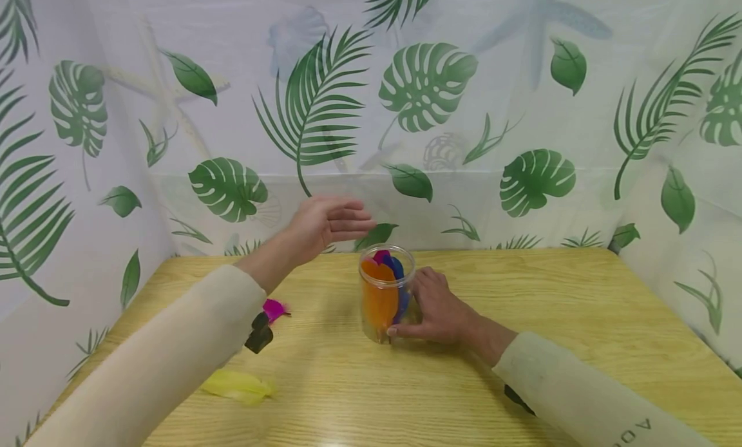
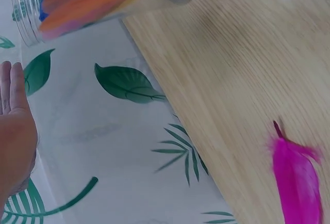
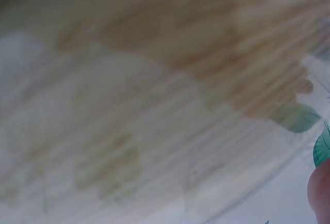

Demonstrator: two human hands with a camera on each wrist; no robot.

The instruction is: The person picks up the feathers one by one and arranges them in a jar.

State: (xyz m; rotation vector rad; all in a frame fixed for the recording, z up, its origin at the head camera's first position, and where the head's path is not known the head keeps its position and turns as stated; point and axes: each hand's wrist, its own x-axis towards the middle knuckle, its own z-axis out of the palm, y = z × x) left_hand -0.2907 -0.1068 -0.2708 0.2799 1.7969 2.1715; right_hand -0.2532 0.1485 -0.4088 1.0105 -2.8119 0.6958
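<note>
A clear jar point(image 1: 371, 318) stands upright on the table, with an orange feather point(image 1: 379, 299), a blue feather point(image 1: 400, 305) and a magenta one inside. My right hand point(image 1: 443, 312) holds it from the right, thumb at the front near the base. Up and left of the rim, my left hand point(image 1: 333, 225) is raised with its fingers extended and nothing in them. Below the left forearm lie a magenta feather point(image 1: 275, 310) and a yellow feather point(image 1: 239, 386), both partly covered by the sleeve. The right wrist view is mostly blurred.
The wooden table point(image 1: 324, 395) ends at a white leaf-print curtain point(image 1: 342, 183) at the back and sides. Small dark objects show at both cuffs, including one under the left cuff point(image 1: 259, 334).
</note>
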